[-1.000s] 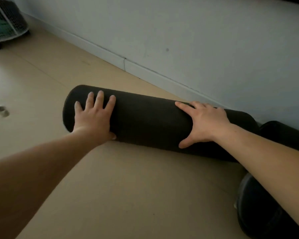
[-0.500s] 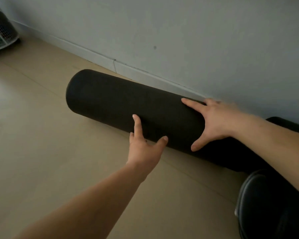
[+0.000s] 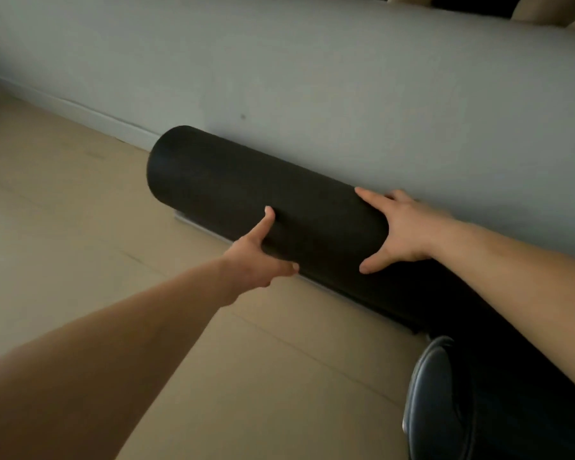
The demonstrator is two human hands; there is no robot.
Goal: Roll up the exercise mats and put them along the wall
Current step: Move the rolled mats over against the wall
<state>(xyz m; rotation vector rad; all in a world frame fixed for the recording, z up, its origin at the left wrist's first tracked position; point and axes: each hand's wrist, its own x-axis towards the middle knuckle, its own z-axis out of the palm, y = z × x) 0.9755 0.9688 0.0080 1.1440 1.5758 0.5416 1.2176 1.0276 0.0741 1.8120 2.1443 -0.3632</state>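
Note:
A black rolled-up exercise mat (image 3: pixel 226 190) lies on the floor along the foot of the grey wall (image 3: pixel 312 78), its round end facing left. My left hand (image 3: pixel 259 257) touches the mat's near side with straight fingers, the index finger pointing up the roll. My right hand (image 3: pixel 402 230) rests flat on top of the mat with spread fingers, its far fingers close to the wall. A second black roll (image 3: pixel 472 400) lies at the lower right, its round end toward me.
Light wooden floor (image 3: pixel 97 260) stretches to the left and toward me. A white skirting board (image 3: pixel 80 114) runs along the wall to the left of the mat.
The mat has rolled away from me up to the wall. My left hand moved from the mat's left end to its middle near side. My right hand stayed on top.

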